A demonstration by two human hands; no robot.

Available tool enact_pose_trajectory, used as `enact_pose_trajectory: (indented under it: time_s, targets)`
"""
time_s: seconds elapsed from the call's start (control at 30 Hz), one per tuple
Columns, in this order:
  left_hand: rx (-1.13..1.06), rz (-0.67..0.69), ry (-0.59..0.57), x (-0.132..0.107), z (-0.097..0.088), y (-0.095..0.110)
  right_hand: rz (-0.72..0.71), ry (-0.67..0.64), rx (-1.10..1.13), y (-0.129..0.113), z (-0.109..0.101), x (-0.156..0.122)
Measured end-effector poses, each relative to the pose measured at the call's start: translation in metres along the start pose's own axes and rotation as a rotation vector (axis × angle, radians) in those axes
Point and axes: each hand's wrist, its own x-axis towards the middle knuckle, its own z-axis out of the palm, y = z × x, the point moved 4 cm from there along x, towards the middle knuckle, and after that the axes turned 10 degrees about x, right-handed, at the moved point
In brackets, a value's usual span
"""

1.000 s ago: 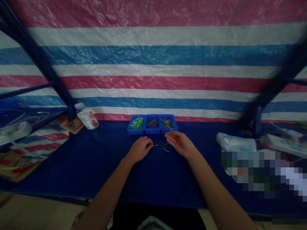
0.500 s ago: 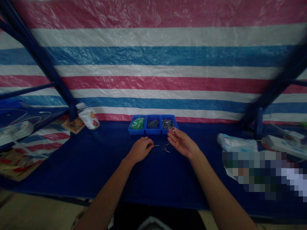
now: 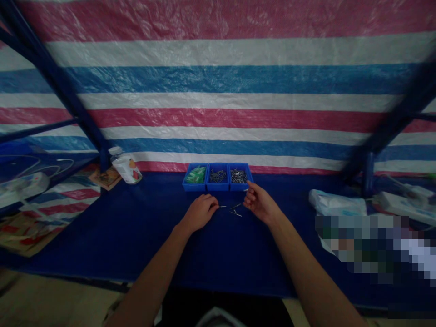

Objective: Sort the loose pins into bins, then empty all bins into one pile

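Observation:
My left hand (image 3: pixel 200 211) rests on the blue table, thumb and fingertips closed on a thin metal pin (image 3: pixel 222 206) that points to the right. Just in front of the right-hand bin (image 3: pixel 252 181), my right hand (image 3: pixel 261 203) has its fingers curled in a pinch, with a small shiny metal piece (image 3: pixel 245 190) at the fingertips. Several thin dark metal pins (image 3: pixel 235 212) lie loose between my hands. That bin holds many short metal pieces (image 3: pixel 238 175). Dark pins (image 3: pixel 217 175) fill the middle bin (image 3: pixel 218 187), and green pieces (image 3: pixel 195 175) fill the left one (image 3: pixel 194 187).
A white-capped bottle (image 3: pixel 127 169) stands at the back left beside a brown packet (image 3: pixel 105 177). At right lies a pale plastic package (image 3: pixel 337 203), near a white power strip (image 3: pixel 402 204). A striped tarp (image 3: pixel 225 100) hangs behind the table (image 3: pixel 153 254), between blue frame posts.
My right hand has drawn slightly back and right from the right-hand bin, its fingers curling from loosely spread into a pinch. The left hand keeps still with its pin.

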Motion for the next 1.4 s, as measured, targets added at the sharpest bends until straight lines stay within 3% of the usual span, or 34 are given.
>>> enact_pose_trajectory:
  time_s: [0.13,0.23,0.33,0.47,0.6,0.83,0.97,1.1,1.27,1.4]
  targets:
    - [-0.036,-0.038,0.012,0.000,0.000,-0.002,-0.071,0.061,-0.030,0.001,-0.007,0.006]
    - [-0.092,-0.044,0.050,0.001,-0.002,-0.001,-0.180,0.034,-0.247,0.003,-0.007,0.009]
    - [-0.159,-0.036,0.131,0.001,-0.006,0.001,-0.431,-0.065,-0.575,0.005,0.002,0.006]
    - [-0.252,-0.065,0.220,0.000,-0.008,0.001,-0.758,-0.296,-1.011,0.017,0.023,-0.006]
    - [-0.308,-0.047,0.241,-0.001,-0.008,0.003,-0.823,-0.422,-1.230,0.031,0.031,-0.012]
    - [-0.355,-0.039,0.269,-0.001,-0.009,0.007,-0.803,-0.471,-1.354,0.040,0.027,-0.009]
    - [-0.375,-0.042,0.330,-0.003,-0.012,0.007,-0.831,-0.464,-1.280,0.038,0.028,-0.010]
    - [-0.352,-0.085,0.385,-0.005,-0.014,0.005,-0.800,-0.326,-1.045,0.026,0.024,-0.004]
    - [-0.328,-0.097,0.337,-0.004,-0.014,0.005,-0.540,-0.196,-0.540,0.010,0.013,0.006]
    - [-0.304,-0.063,0.303,-0.004,-0.014,0.008,-0.314,-0.237,-0.192,0.002,0.011,-0.003]
